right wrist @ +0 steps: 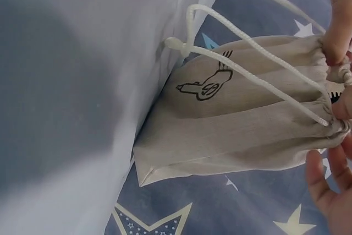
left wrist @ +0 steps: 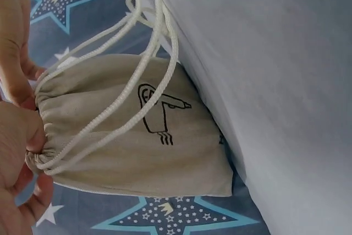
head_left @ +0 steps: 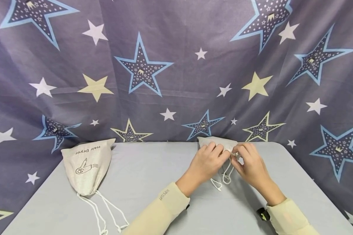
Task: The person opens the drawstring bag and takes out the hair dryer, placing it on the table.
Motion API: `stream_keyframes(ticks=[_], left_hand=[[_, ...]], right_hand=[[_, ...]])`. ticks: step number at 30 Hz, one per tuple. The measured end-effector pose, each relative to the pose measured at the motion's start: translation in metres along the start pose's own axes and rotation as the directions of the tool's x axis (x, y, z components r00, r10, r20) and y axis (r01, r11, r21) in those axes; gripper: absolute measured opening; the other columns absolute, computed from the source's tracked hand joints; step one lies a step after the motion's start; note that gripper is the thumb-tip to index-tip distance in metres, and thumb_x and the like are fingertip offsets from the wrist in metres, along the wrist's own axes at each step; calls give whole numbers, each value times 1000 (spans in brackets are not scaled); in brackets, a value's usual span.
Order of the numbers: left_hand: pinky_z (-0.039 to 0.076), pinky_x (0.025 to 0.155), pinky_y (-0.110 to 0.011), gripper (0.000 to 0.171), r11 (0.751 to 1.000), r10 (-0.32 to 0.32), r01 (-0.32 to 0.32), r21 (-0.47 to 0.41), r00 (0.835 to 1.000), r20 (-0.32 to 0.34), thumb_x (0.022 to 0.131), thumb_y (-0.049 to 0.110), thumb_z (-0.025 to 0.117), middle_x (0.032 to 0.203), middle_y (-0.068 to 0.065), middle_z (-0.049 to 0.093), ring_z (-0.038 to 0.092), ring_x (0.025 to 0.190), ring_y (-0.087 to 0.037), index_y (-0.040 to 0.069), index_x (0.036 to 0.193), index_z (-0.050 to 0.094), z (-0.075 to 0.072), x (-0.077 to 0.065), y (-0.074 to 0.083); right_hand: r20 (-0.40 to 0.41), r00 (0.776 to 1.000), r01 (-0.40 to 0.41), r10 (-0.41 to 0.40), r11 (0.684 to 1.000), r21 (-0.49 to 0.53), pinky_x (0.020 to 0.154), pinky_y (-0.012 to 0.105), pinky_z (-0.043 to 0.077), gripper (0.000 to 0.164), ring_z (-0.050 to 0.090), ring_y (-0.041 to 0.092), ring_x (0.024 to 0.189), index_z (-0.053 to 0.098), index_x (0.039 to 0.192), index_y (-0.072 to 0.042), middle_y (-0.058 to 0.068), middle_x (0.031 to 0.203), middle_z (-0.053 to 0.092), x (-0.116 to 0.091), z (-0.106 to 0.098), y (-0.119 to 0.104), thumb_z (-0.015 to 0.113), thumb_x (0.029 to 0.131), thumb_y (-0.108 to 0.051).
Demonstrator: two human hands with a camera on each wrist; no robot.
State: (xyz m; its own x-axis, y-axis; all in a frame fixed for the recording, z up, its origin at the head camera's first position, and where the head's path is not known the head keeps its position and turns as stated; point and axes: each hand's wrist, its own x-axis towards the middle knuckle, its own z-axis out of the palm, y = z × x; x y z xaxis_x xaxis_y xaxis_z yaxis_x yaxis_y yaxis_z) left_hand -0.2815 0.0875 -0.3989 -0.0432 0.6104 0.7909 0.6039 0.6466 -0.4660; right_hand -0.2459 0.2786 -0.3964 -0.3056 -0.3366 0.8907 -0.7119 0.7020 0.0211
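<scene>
Near the back edge of the table, my left hand point(head_left: 207, 160) and my right hand point(head_left: 251, 164) both pinch the gathered mouth of a beige drawstring bag point(head_left: 216, 141). In the left wrist view, the bag point(left wrist: 110, 147) is puckered at the mouth, and a hair dryer outline is printed on its side. Its white cords point(left wrist: 118, 103) hang in loops with knotted ends. The right wrist view shows fingers on either side of the mouth, with a small dark toothed thing point(right wrist: 335, 96) visible in the opening. The rest of the bag's contents is hidden.
A second beige drawstring bag point(head_left: 91, 160), printed "Hair Dryer", lies at the table's left, its white cords point(head_left: 98, 212) trailing toward the front. The grey table point(head_left: 153, 176) meets a star-patterned curtain point(head_left: 176, 78) behind. A dark band point(head_left: 263, 214) sits at my right cuff.
</scene>
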Motion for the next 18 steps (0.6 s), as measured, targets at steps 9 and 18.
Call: stream_keyframes(ticks=[9,18], left_hand=[[39,61,-27,26,992,123,-123,-8,992,42,107,18,40,88,3,56,49,76,-16,20,96,64,2,-5,-9],[43,66,-28,25,980,182,-174,-100,980,78,105,18,42,96,2,59,52,81,-16,20,101,66,3,-5,-18]], right_hand=[[0,1000,-8,8,1000,-10,74,38,39,10,53,34,82,63,90,0,15,94,62,2,-2,1,61,81,-3],[-18,1000,-10,10,1000,0,75,37,38,9,53,35,83,65,91,0,15,95,64,2,-5,3,62,83,-3]])
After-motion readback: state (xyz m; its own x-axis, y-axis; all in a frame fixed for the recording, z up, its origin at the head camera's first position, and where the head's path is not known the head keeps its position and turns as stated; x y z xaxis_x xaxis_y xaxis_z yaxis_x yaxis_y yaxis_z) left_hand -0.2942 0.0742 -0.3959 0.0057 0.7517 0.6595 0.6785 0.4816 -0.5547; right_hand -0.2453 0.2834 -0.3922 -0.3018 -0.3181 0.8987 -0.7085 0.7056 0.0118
